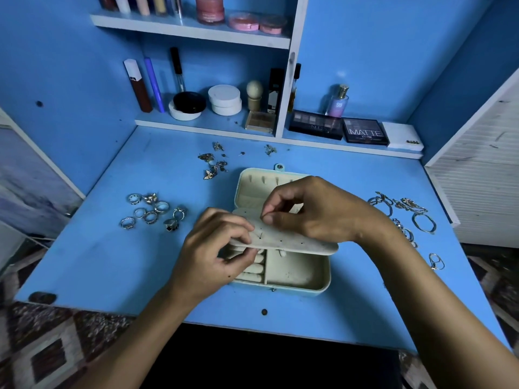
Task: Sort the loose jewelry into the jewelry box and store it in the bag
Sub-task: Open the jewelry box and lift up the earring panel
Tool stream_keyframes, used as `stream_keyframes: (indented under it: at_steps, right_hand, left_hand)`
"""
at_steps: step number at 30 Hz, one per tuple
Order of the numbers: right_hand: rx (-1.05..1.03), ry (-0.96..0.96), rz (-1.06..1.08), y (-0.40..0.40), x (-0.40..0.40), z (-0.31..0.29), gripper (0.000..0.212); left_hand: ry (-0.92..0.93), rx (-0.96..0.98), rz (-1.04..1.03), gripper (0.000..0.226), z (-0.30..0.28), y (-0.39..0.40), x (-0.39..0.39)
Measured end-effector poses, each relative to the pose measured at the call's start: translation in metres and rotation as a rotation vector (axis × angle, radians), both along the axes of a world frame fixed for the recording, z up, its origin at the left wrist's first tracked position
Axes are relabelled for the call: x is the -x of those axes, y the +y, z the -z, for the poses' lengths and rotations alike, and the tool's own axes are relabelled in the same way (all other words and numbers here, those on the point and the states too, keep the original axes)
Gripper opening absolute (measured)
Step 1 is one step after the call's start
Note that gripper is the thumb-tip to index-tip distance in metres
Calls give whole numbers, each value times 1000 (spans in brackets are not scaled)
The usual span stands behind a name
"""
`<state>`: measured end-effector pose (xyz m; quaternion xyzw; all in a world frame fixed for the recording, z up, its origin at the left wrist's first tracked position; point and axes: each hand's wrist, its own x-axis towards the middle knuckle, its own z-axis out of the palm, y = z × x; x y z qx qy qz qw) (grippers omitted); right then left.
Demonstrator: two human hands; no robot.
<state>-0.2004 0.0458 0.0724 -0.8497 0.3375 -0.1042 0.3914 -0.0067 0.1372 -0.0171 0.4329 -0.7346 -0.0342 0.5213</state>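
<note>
Both hands work over the open jewelry box [283, 242] at the middle of the desk [98, 262]. Left hand [216, 254] pinches the near edge of the box's perforated earring panel [295, 240], fingers curled round it. Right hand [311, 209] pinches something tiny against the panel's top; what it is cannot be told. Rings [153, 211] lie at nine o'clock of the box, earrings [214, 162] at eleven, bracelets [407, 217] at three.

Dim, cool blue cast overall. Soft glare patch on back wall [341, 74]. Faint shadows under hands on surface [112, 262]. Wide-angle bending at frame edges; corners soft, small jewelry detail slightly blurred.
</note>
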Motion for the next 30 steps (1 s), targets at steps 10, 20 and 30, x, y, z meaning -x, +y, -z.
stream_keyframes:
  at_steps: [10, 20, 30]
  right_hand:
    - [3, 58, -67, 5, -1, 1, 7]
    - [18, 72, -69, 9, 0, 1, 6]
    - [39, 90, -63, 11, -2, 1, 7]
  left_hand:
    - [21, -9, -3, 22, 3, 0, 0]
    - [92, -16, -16, 25, 4, 2, 1]
    - [100, -10, -24, 28, 6, 2, 1]
